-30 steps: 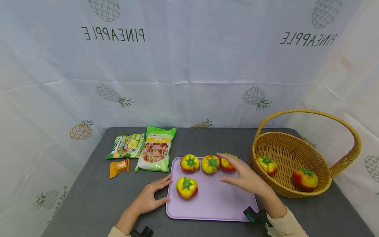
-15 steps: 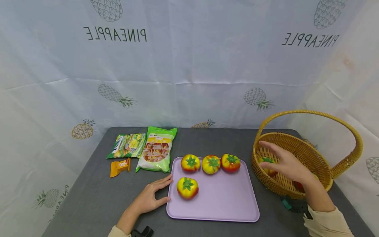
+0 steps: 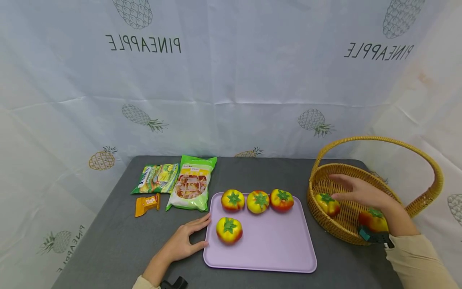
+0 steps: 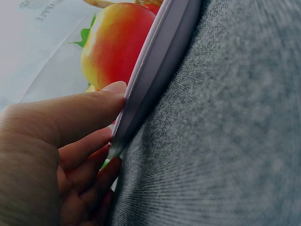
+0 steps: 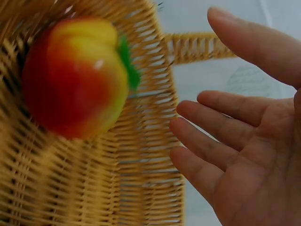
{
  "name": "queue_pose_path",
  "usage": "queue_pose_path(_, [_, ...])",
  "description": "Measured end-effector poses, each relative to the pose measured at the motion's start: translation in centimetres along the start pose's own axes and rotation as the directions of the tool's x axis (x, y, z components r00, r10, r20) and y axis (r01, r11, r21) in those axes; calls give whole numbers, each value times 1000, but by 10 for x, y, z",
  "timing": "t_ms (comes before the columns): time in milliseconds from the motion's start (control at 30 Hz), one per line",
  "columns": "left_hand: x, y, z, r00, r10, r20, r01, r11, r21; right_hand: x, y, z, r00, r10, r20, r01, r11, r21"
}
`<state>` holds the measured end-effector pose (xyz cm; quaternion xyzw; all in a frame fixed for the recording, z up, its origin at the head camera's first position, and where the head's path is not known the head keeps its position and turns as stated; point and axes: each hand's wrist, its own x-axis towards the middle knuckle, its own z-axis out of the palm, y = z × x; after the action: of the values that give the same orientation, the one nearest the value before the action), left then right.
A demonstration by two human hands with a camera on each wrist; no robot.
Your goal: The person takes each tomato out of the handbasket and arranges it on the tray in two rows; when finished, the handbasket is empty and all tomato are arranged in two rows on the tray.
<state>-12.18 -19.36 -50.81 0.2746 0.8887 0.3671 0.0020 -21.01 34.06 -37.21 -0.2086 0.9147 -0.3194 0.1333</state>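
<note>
My left hand [image 3: 185,241] rests against the left edge of a lilac tray [image 3: 274,249]; in the left wrist view its thumb [image 4: 113,92] touches the rim. On the tray sit a front persimmon [image 3: 229,230] and a back row of three: left persimmon [image 3: 232,200], middle persimmon [image 3: 258,202] and right persimmon [image 3: 282,200]. Over the wicker basket [image 3: 337,230] my right hand [image 3: 364,194] is spread and holds nothing. Inside the basket lie a left persimmon [image 3: 327,204] and a right persimmon [image 3: 371,220], the latter partly behind the wrist. One basket persimmon [image 5: 75,77] shows in the right wrist view.
At the back left of the dark table [image 3: 119,249] lie a green flat packet [image 3: 157,178], a green-and-white bag [image 3: 190,184] and a small orange packet [image 3: 147,204]. The basket's tall handle [image 3: 379,139] arches above it. A pineapple-print cloth [image 3: 231,80] hangs behind.
My right hand has moved from above the tray's right persimmon rightward to over the basket, still spread. The left hand stays at the tray's edge. The persimmons keep their places.
</note>
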Motion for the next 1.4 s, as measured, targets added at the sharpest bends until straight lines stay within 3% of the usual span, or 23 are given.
queue_pose_path(167, [0, 1, 0, 1000, -2, 4, 2, 1000, 0, 6, 13, 0, 992, 29, 122, -32, 999, 29])
queue_pose_path(367, [0, 1, 0, 1000, -5, 4, 5, 1000, 2, 14, 23, 2, 961, 31, 273, -63, 992, 110])
queue_pose_path(633, [0, 1, 0, 1000, -3, 7, 4, 1000, -9, 22, 26, 6, 924, 93, 371, -133, 988, 83])
queue_pose_path(1000, [-1, 2, 0, 1000, -16, 9, 17, 1000, -10, 23, 25, 8, 932, 124, 341, -146, 989, 40])
queue_pose_path(1233, [-1, 2, -1, 1000, -17, 10, 18, 1000, -10, 17, 19, 4, 970, 92, 226, -89, 996, -22])
queue_pose_path(1400, [0, 2, 0, 1000, -9, 3, 9, 1000, -5, 10, 10, -2, 985, 72, 158, -63, 996, -59])
